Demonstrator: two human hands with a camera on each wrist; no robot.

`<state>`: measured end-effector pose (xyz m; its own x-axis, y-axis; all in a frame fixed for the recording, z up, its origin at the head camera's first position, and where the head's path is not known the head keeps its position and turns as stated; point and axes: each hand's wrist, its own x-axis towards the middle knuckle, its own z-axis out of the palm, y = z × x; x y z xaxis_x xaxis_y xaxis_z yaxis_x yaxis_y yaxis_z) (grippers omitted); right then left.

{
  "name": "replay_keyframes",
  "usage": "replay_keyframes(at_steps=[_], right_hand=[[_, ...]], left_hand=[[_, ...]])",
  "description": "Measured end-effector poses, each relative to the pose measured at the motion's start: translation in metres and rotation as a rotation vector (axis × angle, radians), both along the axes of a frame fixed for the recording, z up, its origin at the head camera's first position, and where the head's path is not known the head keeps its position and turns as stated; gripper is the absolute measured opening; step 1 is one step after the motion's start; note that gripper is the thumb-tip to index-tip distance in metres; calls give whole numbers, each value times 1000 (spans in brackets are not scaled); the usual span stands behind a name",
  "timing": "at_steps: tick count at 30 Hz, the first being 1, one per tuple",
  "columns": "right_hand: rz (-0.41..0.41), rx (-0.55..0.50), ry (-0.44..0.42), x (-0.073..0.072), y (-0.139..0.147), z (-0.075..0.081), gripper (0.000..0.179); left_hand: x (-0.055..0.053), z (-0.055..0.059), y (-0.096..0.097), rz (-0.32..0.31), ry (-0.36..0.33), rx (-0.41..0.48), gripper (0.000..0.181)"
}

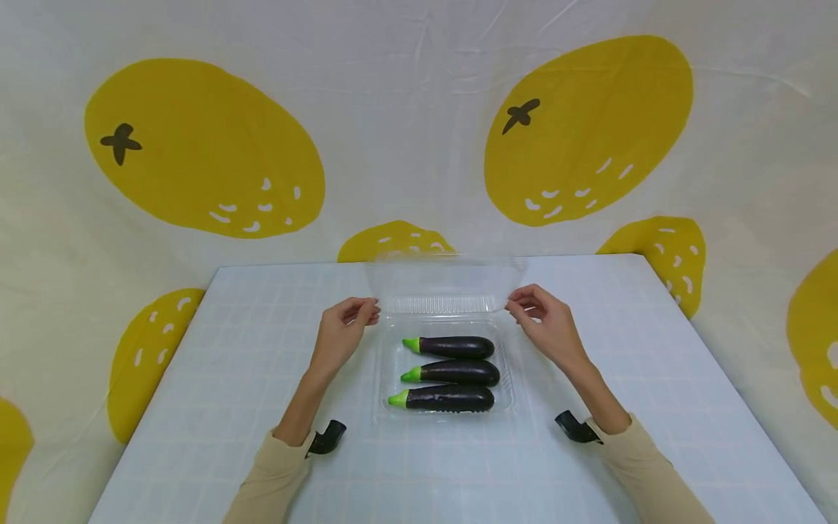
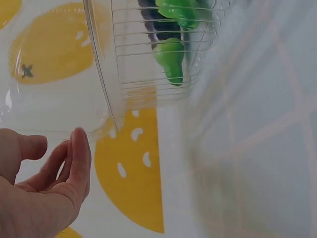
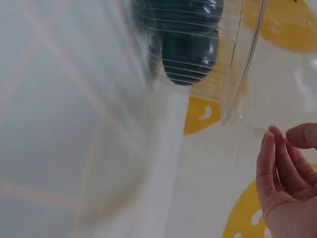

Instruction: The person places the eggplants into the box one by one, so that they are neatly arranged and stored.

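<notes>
A clear plastic clamshell container (image 1: 378, 378) rests on the table with its lid (image 1: 441, 280) raised at the back. Three eggplants (image 1: 458, 372) with green stem ends lie side by side in its base. At the lid's left corner, my left hand (image 1: 342, 320) has its fingertips against the rim; the left wrist view shows a gap between thumb and fingers (image 2: 81, 163). Opposite it, my right hand (image 1: 546, 320) pinches the lid's right corner, thumb close to the fingertips (image 3: 267, 148). The lid's exact contact with each hand is hard to see through the clear plastic.
A pale checked cloth covers the table (image 1: 249, 349). Behind and beside it hangs a white curtain (image 1: 406, 145) printed with large yellow fruit. Black wrist cameras (image 1: 327, 437) sit at both sleeve cuffs.
</notes>
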<state>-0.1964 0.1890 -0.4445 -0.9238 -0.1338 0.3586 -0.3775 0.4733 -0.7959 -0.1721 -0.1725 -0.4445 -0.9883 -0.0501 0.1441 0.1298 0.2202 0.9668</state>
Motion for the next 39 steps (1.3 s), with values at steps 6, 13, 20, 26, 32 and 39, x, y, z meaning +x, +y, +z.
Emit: replay_keyframes(at_steps=[6, 13, 20, 26, 32, 39], right_hand=[[42, -71, -91, 10, 3, 4, 14], [162, -184, -145, 15, 11, 1, 19], [195, -227, -269, 23, 16, 0, 29], [171, -195, -351, 34, 19, 2, 33], [117, -163, -434, 45, 18, 5, 37], [138, -174, -463, 56, 18, 3, 37]], left_hand=[[8, 1, -2, -11, -57, 71, 46], [17, 2, -6, -20, -186, 130, 54], [27, 2, -12, -75, -272, 150, 59], [35, 2, -17, -133, -300, 152, 55], [42, -1, -19, -133, -337, 184, 50], [50, -7, -19, -140, -366, 179, 52]])
